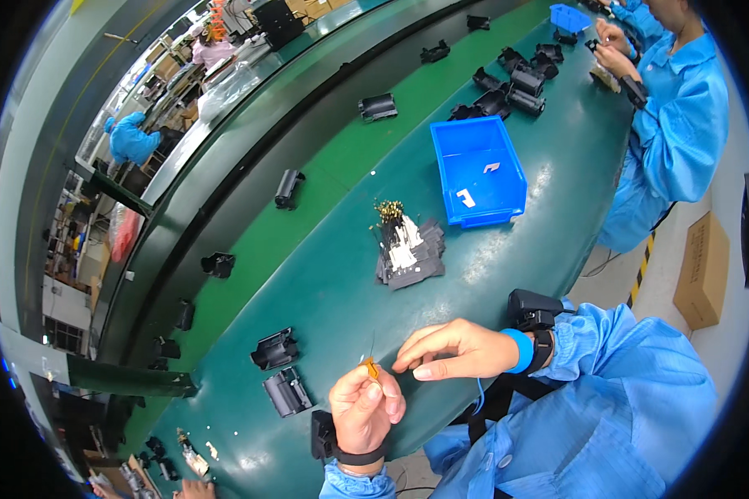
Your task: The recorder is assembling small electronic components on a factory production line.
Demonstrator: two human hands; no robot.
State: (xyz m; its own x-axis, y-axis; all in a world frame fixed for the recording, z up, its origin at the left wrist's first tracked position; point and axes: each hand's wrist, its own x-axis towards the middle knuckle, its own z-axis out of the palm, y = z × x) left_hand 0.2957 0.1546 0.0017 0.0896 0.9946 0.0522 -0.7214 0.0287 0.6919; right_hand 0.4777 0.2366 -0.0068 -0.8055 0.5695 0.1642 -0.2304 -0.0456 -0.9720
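My left hand (360,414) is closed, with a small orange piece (371,368) pinched between thumb and fingers. A thin dark wire sticks up from that piece, whose exact kind I cannot make out. Just to its right is my right hand (462,348), fingers stretched out and thumb apart, with nothing visible in it. Two black plastic housings (288,392) lie on the green table left of my left hand. Beyond my hands sits a pile of flat black pieces (424,258) with white strips and thin gold-tipped leads.
A blue bin (487,218) holding small white pieces stands beyond the pile. Several black housings (524,81) cluster at the far end. More housings (289,190) rest along the green conveyor belt (324,162). A co-worker in blue (678,108) works at far right; another person's hand (195,489) shows lower left.
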